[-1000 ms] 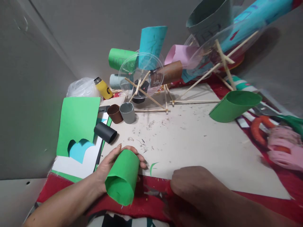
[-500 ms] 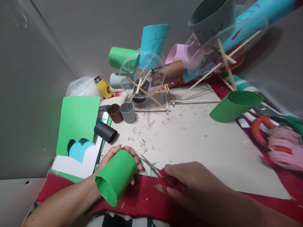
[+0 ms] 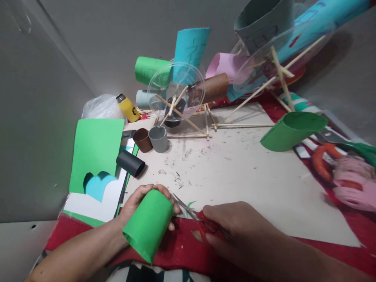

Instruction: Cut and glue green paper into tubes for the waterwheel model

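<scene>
Left hand [image 3: 133, 203] cupped round a green tube [image 3: 149, 226], right hand [image 3: 237, 223] curled firmly on scissors [image 3: 192, 212], both palms hidden.

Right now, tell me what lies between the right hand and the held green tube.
In the head view, the scissor blades and left fingertips lie there, with a green paper sliver near the blades.

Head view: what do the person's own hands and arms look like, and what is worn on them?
The left hand and right hand are ungloved; no rings show on visible fingers. The left forearm and right forearm show no sleeve, watch or bracelet. Black, white and dark-green patterned cloth, seemingly clothing, shows at the bottom edge.
</scene>
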A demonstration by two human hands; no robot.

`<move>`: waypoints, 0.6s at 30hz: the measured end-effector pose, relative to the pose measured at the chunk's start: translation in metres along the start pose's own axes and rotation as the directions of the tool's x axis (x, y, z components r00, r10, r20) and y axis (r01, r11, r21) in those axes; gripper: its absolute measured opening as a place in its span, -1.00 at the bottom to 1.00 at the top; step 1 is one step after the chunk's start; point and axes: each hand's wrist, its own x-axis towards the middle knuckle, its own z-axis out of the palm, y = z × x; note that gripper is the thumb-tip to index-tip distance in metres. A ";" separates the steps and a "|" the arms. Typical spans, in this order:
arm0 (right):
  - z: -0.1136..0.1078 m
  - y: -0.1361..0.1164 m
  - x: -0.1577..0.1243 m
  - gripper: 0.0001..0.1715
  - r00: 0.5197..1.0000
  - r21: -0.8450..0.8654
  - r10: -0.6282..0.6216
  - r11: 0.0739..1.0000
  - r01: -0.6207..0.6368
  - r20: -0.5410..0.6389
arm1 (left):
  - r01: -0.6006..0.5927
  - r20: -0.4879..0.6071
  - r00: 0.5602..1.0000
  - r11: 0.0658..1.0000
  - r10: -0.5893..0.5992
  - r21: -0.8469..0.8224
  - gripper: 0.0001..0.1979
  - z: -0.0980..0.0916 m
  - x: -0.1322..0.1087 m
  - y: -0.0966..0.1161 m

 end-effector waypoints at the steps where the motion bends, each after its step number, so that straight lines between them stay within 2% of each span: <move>1: 0.000 0.000 0.000 -0.84 1.000 0.001 -0.002 1.000 0.002 0.003 | -0.001 0.001 1.000 1.000 0.001 -0.011 -0.63 0.000 0.000 -0.001; 6: -0.003 -0.003 0.001 -0.85 1.000 0.027 -0.021 0.999 0.021 0.007 | 0.007 0.025 1.000 0.999 -0.005 -0.046 -0.62 -0.001 0.000 -0.005; 10: -0.003 -0.005 0.002 -0.82 0.999 0.023 -0.038 0.999 0.038 -0.005 | 0.022 -0.008 1.000 0.999 -0.023 -0.049 -0.63 -0.001 0.000 -0.009; 15: -0.001 -0.005 0.000 -0.82 0.998 0.014 -0.059 0.998 0.059 -0.015 | -0.057 -0.034 0.998 0.996 0.055 -0.075 -0.67 0.003 0.000 -0.013; 18: 0.000 -0.004 -0.001 -0.83 0.996 -0.004 -0.081 0.997 0.081 -0.034 | -0.061 -0.030 0.998 0.994 0.059 -0.091 -0.69 0.005 0.000 -0.014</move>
